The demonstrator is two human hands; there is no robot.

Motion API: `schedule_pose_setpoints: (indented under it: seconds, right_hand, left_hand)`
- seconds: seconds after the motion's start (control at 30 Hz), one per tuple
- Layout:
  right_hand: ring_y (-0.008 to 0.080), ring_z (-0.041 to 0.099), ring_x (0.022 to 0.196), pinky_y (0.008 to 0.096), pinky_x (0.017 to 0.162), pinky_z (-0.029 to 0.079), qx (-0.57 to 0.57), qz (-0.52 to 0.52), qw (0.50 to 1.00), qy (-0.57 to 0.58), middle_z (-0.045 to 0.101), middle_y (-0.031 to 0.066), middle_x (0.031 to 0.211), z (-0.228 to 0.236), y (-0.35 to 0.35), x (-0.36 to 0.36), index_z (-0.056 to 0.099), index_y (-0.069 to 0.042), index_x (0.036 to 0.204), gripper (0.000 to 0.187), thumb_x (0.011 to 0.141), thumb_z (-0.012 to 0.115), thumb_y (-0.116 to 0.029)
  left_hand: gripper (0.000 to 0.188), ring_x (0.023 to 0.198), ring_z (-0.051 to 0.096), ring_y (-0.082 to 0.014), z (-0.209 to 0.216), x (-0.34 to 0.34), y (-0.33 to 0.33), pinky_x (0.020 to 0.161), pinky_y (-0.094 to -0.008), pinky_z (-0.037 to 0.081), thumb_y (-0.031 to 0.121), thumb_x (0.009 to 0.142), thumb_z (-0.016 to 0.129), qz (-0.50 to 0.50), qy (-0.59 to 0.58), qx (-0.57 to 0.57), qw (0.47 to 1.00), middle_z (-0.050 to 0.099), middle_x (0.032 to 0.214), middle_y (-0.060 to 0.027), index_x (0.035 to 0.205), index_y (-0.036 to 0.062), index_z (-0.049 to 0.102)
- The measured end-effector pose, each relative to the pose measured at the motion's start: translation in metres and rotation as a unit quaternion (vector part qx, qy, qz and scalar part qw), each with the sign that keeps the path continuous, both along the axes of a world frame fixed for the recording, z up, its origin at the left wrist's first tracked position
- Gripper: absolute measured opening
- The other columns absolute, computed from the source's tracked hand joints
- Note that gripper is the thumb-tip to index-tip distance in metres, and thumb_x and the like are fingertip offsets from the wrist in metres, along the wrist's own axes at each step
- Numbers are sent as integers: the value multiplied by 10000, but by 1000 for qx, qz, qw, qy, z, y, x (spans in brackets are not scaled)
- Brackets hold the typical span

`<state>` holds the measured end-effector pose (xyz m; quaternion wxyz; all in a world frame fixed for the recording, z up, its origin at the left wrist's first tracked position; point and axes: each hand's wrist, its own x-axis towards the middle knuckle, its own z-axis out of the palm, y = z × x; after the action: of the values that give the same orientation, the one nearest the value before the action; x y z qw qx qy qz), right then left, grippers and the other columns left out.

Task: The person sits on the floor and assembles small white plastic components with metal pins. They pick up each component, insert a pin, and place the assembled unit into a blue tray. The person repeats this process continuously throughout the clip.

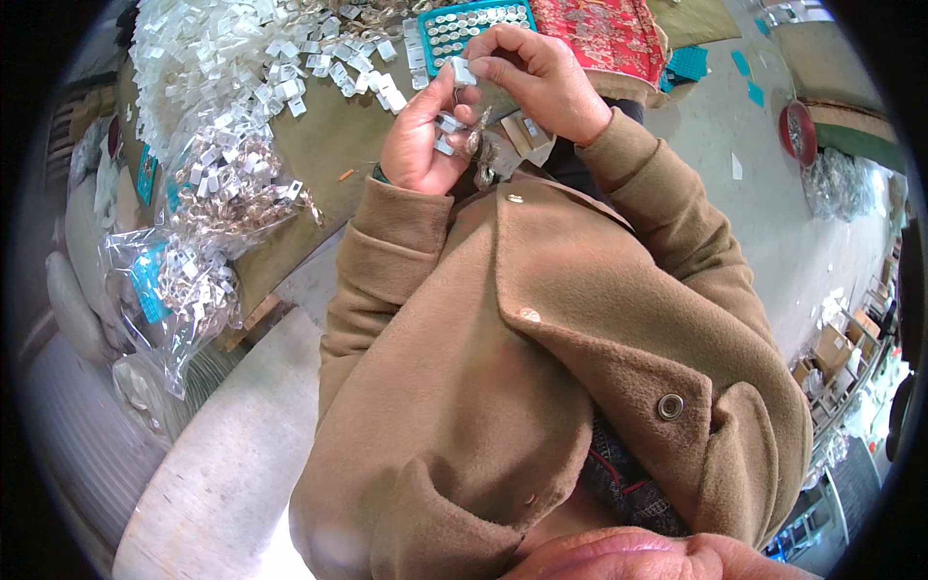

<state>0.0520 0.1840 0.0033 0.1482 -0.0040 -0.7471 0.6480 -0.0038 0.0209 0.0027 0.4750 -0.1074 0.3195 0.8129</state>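
Both my hands meet over the front of the work table. Between the fingertips of my right hand (549, 89) and the thumb and finger of my left hand (423, 137) is a small white plastic block (463, 72). More white plastic pieces (447, 124) with a brownish cord (483, 155) hang from the curled fingers of my left hand. Just beyond the hands lies a teal tray (424, 48) filled with rows of round silvery pieces. A heap of similar white plastic pieces (280, 82) covers the table's far left.
Clear bags of white corded pieces (198, 285) sit at the table's left edge. Red patterned cloth (604, 39) lies right of the tray. An open cardboard box (522, 133) stands below my hands. On the floor at right is a red basin (798, 133).
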Motion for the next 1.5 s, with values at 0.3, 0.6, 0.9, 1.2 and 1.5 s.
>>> schedule_pose_setpoints:
  seconds: [0.3, 0.6, 0.9, 1.2, 1.5]
  right_hand:
    - [78, 579, 760, 242, 709, 503, 31, 83, 994, -59, 647, 25, 811, 13, -8, -16, 655, 25, 966, 129, 888, 642, -77]
    - [239, 630, 713, 327, 659, 499, 178, 133, 975, 10, 626, 134, 795, 17, -42, -38, 610, -3, 932, 79, 862, 629, -34]
    - [353, 628, 779, 389, 660, 501, 239, 180, 946, 124, 627, 147, 856, 37, -80, -63, 589, -5, 909, 81, 830, 595, 10]
    - [293, 672, 911, 373, 764, 535, 169, 189, 967, -8, 667, 145, 1077, 23, -138, -134, 651, -51, 1116, 337, 886, 655, -299]
    - [472, 626, 906, 502, 790, 502, 237, 153, 959, -16, 641, 311, 952, -34, -199, -183, 252, 12, 1438, 836, 849, 675, -404]
  left_hand:
    - [238, 576, 582, -83, 2, -9, -31, 440, -224, 460, 247, 967, 586, 16, 64, -74, 995, 645, 775, -48, 1002, 14, 620]
    - [245, 520, 478, -22, -1, -11, -66, 390, -136, 359, 289, 969, 584, 18, 11, -65, 998, 578, 723, 15, 939, 46, 604]
    - [213, 581, 531, -34, 31, -18, -103, 427, -156, 378, 283, 955, 607, 56, 216, -169, 960, 623, 783, -22, 937, 71, 608]
    - [174, 592, 513, -65, 57, -88, -189, 525, -239, 406, 259, 897, 676, 195, 564, -480, 643, 637, 710, 1, 909, 86, 692]
    - [169, 896, 676, -205, 35, -96, -230, 793, -302, 533, 102, 861, 693, 352, 662, -485, 450, 709, 1022, -110, 1011, 30, 725]
